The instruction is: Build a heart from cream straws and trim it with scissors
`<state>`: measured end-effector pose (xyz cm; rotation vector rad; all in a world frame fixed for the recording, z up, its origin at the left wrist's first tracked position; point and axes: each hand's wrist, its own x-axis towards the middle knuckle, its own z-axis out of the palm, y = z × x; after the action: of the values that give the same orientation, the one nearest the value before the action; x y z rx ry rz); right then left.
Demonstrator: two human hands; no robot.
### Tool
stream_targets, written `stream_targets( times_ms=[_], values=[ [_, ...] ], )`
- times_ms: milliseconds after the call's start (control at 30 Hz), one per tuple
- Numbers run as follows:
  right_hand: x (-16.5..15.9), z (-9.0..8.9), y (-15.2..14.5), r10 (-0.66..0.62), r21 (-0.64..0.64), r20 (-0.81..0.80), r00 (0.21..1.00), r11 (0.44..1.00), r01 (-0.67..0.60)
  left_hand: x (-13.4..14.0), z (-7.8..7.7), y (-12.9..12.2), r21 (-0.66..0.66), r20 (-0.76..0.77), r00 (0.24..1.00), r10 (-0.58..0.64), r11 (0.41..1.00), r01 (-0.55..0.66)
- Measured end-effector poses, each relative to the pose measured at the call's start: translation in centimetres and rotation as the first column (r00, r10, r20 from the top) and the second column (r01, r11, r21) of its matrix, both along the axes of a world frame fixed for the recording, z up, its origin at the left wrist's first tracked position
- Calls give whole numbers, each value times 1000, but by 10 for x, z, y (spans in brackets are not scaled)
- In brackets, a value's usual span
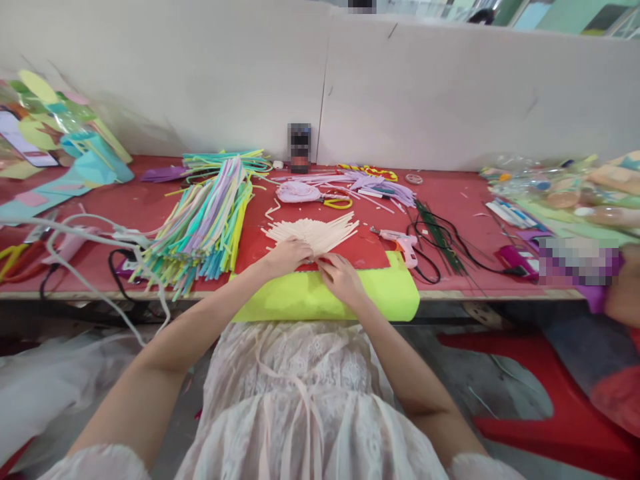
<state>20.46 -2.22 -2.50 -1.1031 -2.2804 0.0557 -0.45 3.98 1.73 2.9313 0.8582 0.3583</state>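
Note:
A fan of cream pipe cleaners (313, 230) lies on the red tabletop in front of me. My left hand (291, 256) rests on the left side of its gathered end, fingers curled onto the stems. At the same narrow end, my right hand (341, 277) has thumb and fingers closed on the stem ends; the fingertips hide the exact grip. Beneath both wrists, a bright yellow-green felt sheet (385, 293) hangs over the table's front edge. A pink hot glue gun (403, 243) lies right of the fan.
Left stands a big heap of coloured pipe cleaners (205, 227). Behind the fan are a lilac bundle (377, 185) and yellow-handled scissors (336, 201). White cables (95, 237) cross the left side; a black cord (450, 233) loops at right. A phone (300, 147) leans on the partition.

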Motion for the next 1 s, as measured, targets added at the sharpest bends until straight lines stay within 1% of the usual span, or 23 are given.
stream_targets(
  times_ms=[233, 500, 667, 867, 1000],
  values=[
    [-1, 2, -1, -16, -2, 6, 1000, 1000, 16, -2, 6, -4, 12, -19, 998, 54, 998, -54],
    [-1, 3, -1, -15, -8, -4, 1000, 1000, 15, -13, -4, -3, -7, 5, 999, 48, 999, -48],
    [-2, 4, -1, -14, -15, 12, 1000, 1000, 15, -9, -2, 0, -2, 0, 1000, 5, 1000, -5],
    [-2, 4, -1, -20, -10, 3, 1000, 1000, 20, -8, -1, 5, -31, 2, 998, -66, 997, 66],
    [-2, 5, -2, -17, -21, -6, 1000, 1000, 17, -11, -1, 7, -59, 21, 998, -61, 996, 62]
  ],
)
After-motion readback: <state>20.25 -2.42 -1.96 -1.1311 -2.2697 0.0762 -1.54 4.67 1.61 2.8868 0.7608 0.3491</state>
